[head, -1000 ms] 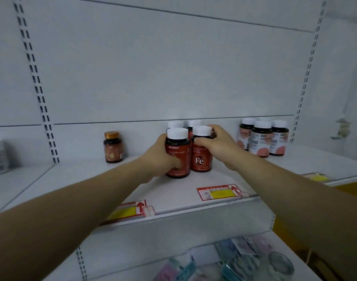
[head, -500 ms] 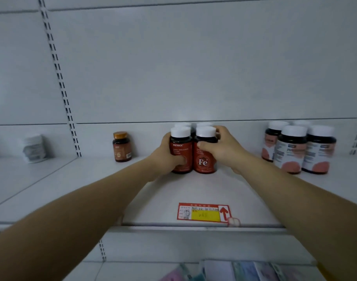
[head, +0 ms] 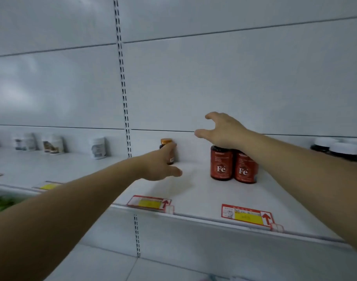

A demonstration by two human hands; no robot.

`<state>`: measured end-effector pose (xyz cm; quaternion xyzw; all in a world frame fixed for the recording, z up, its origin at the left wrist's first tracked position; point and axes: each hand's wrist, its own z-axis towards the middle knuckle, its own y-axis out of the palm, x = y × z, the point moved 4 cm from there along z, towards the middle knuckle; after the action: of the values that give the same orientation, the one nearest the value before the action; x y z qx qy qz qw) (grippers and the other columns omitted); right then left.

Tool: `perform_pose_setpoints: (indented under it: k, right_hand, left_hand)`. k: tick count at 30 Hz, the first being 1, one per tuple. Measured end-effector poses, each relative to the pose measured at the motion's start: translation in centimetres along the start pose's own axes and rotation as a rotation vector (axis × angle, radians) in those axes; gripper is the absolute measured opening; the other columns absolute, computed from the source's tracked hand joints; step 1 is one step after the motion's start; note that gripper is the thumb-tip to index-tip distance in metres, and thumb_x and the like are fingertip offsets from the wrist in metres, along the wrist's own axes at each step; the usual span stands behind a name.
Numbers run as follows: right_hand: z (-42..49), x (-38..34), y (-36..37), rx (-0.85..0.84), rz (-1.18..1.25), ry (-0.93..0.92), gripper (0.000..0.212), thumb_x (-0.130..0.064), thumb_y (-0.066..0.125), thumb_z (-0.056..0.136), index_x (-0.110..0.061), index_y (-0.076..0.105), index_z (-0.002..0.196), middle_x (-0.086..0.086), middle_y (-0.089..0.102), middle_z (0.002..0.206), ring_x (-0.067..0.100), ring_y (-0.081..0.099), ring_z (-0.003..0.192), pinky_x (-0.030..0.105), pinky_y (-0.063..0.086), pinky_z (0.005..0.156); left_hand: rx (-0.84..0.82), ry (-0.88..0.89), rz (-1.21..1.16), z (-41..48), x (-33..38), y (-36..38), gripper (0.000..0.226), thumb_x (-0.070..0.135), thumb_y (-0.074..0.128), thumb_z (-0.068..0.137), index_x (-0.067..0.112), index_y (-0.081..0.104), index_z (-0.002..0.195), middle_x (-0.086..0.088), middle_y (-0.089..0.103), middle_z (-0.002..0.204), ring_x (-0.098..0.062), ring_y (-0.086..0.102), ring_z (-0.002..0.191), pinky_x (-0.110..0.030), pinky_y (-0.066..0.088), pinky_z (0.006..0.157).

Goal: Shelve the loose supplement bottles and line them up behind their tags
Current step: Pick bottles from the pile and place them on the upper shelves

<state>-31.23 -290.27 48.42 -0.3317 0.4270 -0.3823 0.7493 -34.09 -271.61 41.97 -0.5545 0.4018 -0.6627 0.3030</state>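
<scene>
My left grip (head: 159, 165) is wide, thumb splayed low and fingers stretched up against the amber bottle (head: 165, 141). I cannot tell whether they actually touch it, because the hand covers most of it. That bottle stands upright at the back of the shelf (head: 195, 191), close to the wall and well back from the left tag (head: 149, 202) on the front edge.

My right grip (head: 224, 130) is wide too and holds nothing. Its fingers are spread in the air above the two Fe bottles (head: 221, 163), with my wrist right over their caps. The pair stands upright, side by side and touching, labels forward, set back from the right tag (head: 247, 217). Further right, dark bottles (head: 343, 149) with white caps sit at the edge of view.

The amber bottle looks small and narrow, so I think a poke from my fingertips could tip it or jam it against the wall. Closing around it properly would likely avoid that. Sliding it forward too fast could carry it over the front edge. On the right, my wrist sits so low that dragging it away sideways could knock the Fe bottles over or twist them out of line.
</scene>
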Motion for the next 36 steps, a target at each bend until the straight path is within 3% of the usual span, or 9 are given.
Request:
perform_pose_setpoints:
  k: [3, 9, 16, 21, 27, 31, 36]
  right_hand:
    - [0.7, -7.6, 4.3, -0.100, -0.020, -0.114, 0.076, -0.061, 0.057, 0.082, -0.025, 0.033, 0.144, 0.001, 0.033, 0.151, 0.023, 0.037, 0.134, 0.034, 0.034, 0.102]
    - [0.9, -24.6, 14.2, -0.229, -0.051, -0.316, 0.075, -0.064, 0.053, 0.083, -0.027, 0.033, 0.145, 0.001, 0.035, 0.150, 0.024, 0.038, 0.133, 0.036, 0.036, 0.100]
    - [-1.0, -44.9, 25.2, -0.343, -0.032, -0.559, 0.072, -0.063, 0.049, 0.086, -0.027, 0.031, 0.146, 0.002, 0.035, 0.151, 0.025, 0.039, 0.132, 0.038, 0.037, 0.102]
    - [-2.6, -57.3, 33.2, -0.424, -0.004, -0.718, 0.070, -0.060, 0.050, 0.088, -0.026, 0.031, 0.146, 0.005, 0.038, 0.148, 0.027, 0.043, 0.128, 0.040, 0.040, 0.099]
    - [-1.5, -68.6, 45.4, -0.519, -0.020, -0.807, 0.069, -0.061, 0.050, 0.087, -0.024, 0.036, 0.143, 0.006, 0.044, 0.144, 0.028, 0.046, 0.124, 0.039, 0.042, 0.094]
    - [1.5, -74.7, 54.4, -0.564, 0.008, -0.835, 0.059, -0.058, 0.050, 0.086, -0.021, 0.045, 0.133, 0.007, 0.053, 0.130, 0.027, 0.053, 0.111, 0.036, 0.042, 0.081]
    - [7.2, -82.0, 65.0, -0.636, -0.010, -0.823, 0.064, -0.062, 0.045, 0.087, -0.020, 0.042, 0.135, 0.008, 0.051, 0.132, 0.029, 0.050, 0.114, 0.041, 0.046, 0.091]
  left_hand:
    - [0.014, -0.052, 0.128, -4.4, -5.0, -3.4, 0.078, 0.041, 0.063, 0.087, 0.032, 0.016, 0.149, -0.001, 0.030, 0.153, -0.022, 0.045, 0.128, -0.032, 0.037, 0.103]
    - [0.109, -0.200, 0.335, -14.2, -18.1, -10.8, 0.075, 0.044, 0.061, 0.087, 0.031, 0.020, 0.148, 0.003, 0.029, 0.154, -0.020, 0.038, 0.134, -0.034, 0.031, 0.109]
    - [0.149, -0.470, 0.357, -27.2, -33.9, -18.2, 0.073, 0.041, 0.062, 0.087, 0.031, 0.023, 0.147, 0.001, 0.032, 0.151, -0.021, 0.043, 0.129, -0.036, 0.038, 0.106]
    - [0.183, -0.612, 0.336, -33.6, -43.5, -21.8, 0.067, 0.040, 0.061, 0.088, 0.026, 0.028, 0.145, -0.001, 0.038, 0.147, -0.020, 0.044, 0.126, -0.031, 0.036, 0.102]
    - [0.241, -0.733, 0.251, -35.7, -56.3, -23.4, 0.071, 0.042, 0.061, 0.088, 0.027, 0.025, 0.147, 0.000, 0.032, 0.151, -0.022, 0.039, 0.132, -0.035, 0.034, 0.108]
    - [0.224, -0.803, 0.227, -35.2, -66.0, -24.2, 0.070, 0.041, 0.061, 0.088, 0.025, 0.027, 0.147, -0.001, 0.033, 0.150, -0.023, 0.038, 0.133, -0.037, 0.033, 0.109]
    - [0.259, -0.881, 0.142, -32.7, -77.9, -28.3, 0.066, 0.040, 0.059, 0.089, 0.025, 0.029, 0.145, 0.000, 0.032, 0.150, -0.022, 0.039, 0.132, -0.034, 0.034, 0.108]
